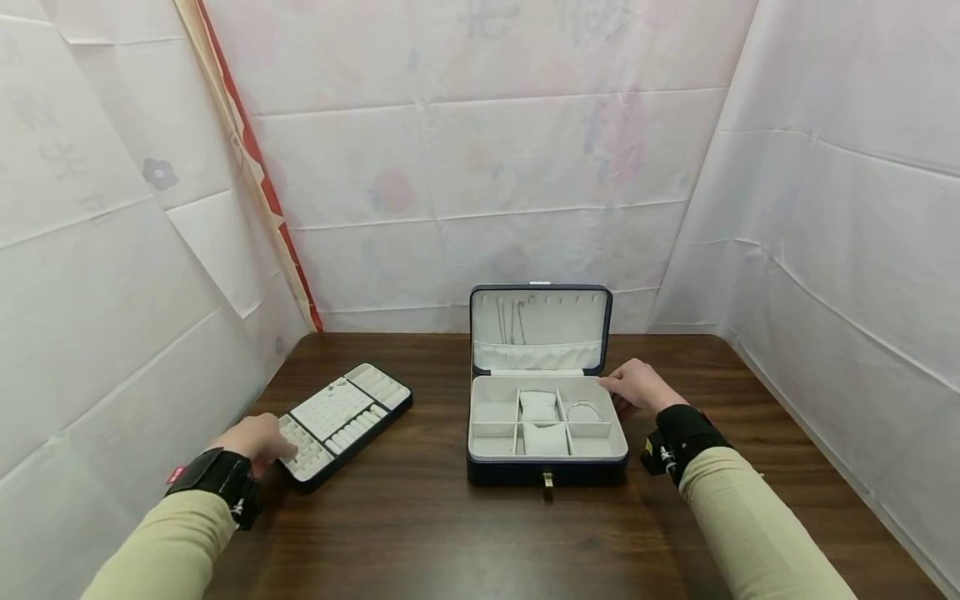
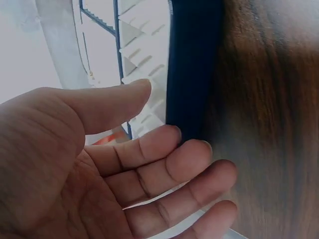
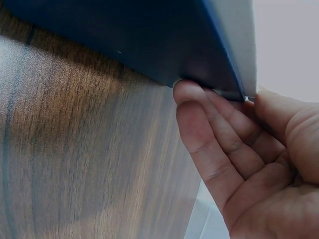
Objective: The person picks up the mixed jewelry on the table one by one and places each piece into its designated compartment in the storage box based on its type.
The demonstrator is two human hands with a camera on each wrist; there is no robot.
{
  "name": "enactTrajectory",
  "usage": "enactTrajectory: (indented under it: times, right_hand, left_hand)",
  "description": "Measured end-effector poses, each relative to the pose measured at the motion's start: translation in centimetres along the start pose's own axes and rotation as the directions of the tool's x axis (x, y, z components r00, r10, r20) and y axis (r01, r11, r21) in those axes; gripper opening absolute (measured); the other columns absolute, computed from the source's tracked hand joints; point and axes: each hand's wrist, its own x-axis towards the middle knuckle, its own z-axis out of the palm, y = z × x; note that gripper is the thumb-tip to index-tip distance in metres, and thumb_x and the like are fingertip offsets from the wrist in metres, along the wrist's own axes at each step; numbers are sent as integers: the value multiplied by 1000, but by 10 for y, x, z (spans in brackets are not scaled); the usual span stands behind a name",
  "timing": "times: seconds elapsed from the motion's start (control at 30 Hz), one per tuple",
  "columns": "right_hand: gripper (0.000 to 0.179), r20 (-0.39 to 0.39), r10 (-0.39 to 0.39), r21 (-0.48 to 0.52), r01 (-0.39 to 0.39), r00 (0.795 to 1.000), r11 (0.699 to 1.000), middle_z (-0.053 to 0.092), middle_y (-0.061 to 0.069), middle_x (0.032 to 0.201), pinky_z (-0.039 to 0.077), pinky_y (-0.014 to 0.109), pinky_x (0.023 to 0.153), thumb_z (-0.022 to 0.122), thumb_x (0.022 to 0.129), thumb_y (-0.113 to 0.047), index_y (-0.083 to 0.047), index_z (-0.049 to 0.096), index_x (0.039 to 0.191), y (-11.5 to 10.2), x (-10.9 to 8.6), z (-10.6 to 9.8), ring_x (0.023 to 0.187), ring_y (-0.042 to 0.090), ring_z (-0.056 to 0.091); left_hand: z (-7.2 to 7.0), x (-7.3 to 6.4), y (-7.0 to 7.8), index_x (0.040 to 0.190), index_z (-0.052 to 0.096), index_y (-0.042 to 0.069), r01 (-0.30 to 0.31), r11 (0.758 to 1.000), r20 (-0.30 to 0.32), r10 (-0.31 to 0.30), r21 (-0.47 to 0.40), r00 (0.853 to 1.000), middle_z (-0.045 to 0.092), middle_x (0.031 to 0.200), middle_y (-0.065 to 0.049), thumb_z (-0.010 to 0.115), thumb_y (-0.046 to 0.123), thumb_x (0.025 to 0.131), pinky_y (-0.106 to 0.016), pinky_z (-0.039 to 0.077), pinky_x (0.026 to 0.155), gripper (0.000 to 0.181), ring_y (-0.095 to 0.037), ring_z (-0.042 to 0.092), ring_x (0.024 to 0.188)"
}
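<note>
An open navy jewelry box (image 1: 510, 473) with a white lining stands right of centre, its lid (image 1: 555, 329) raised at the back. My right hand (image 1: 639, 387) grips the box's right side, thumb at the rim and fingers (image 3: 194, 124) against the outer wall. Two white cushions (image 1: 545, 440) sit in the middle compartments, and a ring-shaped bracelet (image 1: 584, 409) lies in a right one. To the left, a navy-edged jewelry tray (image 1: 361, 436) lies slanted. My left hand (image 1: 253, 440) holds its near left end, thumb over the white inside, fingers at the dark edge.
Thin necklaces (image 1: 512, 321) hang inside the lid. A metal clasp (image 1: 548, 480) sticks out from the box front. The wooden table (image 1: 405, 517) runs between tray and box. White sheets (image 1: 480, 167) enclose the back and both sides.
</note>
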Motion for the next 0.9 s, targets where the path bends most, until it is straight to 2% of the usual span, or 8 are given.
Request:
enactTrajectory:
  times: [0.2,0.4,0.7,0.9]
  right_hand:
    - [35,6,-3,-4,3,1000,1000,73,8,73,61,36,63,57,106,-23,3,77,93,-1,-1,0,64,19,72]
    - [35,7,9,-4,-9,1000,1000,73,8,73,61,36,64,57,106,-23,4,77,96,-3,-3,-2,64,19,71]
    - [35,10,25,6,-25,1000,1000,73,8,74,61,36,64,57,106,-22,4,77,95,-3,-2,-1,65,19,72]
    - [34,5,17,27,-17,1000,999,73,8,72,61,36,63,57,105,-21,5,77,95,-2,-2,0,64,19,71]
  left_hand:
    - [3,3,-1,76,61,0,70,997,4,-70,40,998,63,63,-7,70,26,92,-32,44,61,32,-15,59,54]
    - [5,3,-4,73,60,-1,52,998,-12,-51,48,999,65,61,-7,69,27,91,-31,46,61,34,-15,62,54]
    - [7,5,-6,80,59,-4,51,999,-2,-51,-18,999,64,65,-9,68,23,90,-26,50,56,31,-17,65,56]
    - [8,5,-7,82,59,-7,46,998,6,-46,-46,999,65,64,-10,68,21,89,-27,53,57,31,-17,65,56]
